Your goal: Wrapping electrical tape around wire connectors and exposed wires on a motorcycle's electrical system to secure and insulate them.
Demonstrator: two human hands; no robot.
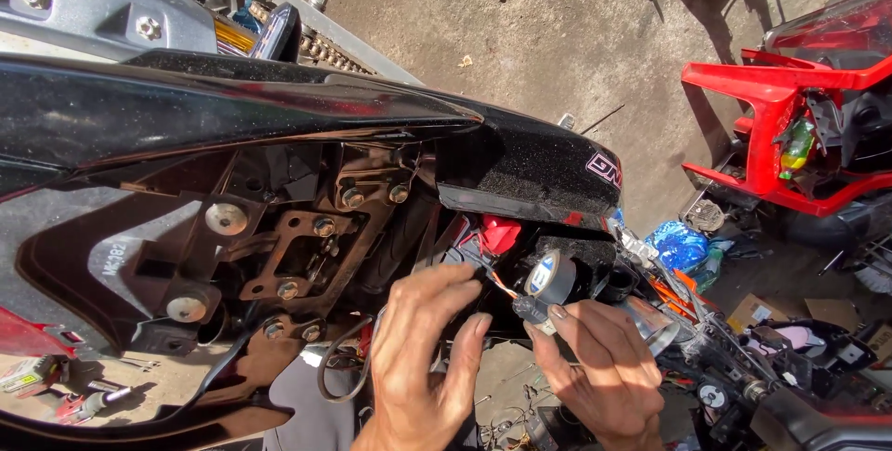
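Both my hands work at the rear of a black motorcycle tail (520, 168) with its inner frame and bolts exposed. My left hand (423, 358) has its fingers spread against the dark opening under the tail, by orange wires (502, 282). My right hand (599, 367) pinches a small clear bulb or connector (531, 310) between thumb and forefinger. A roll of black electrical tape (550, 276) sits just above those fingers, touching the bulb end. A red part (500, 233) shows inside the opening.
A rusty metal bracket (311, 256) with several bolts is fixed to the frame on the left. A red motorcycle (790, 107) stands at the right. A blue plastic bag (678, 245) and scattered parts lie on the concrete ground. Tools lie at lower left (84, 403).
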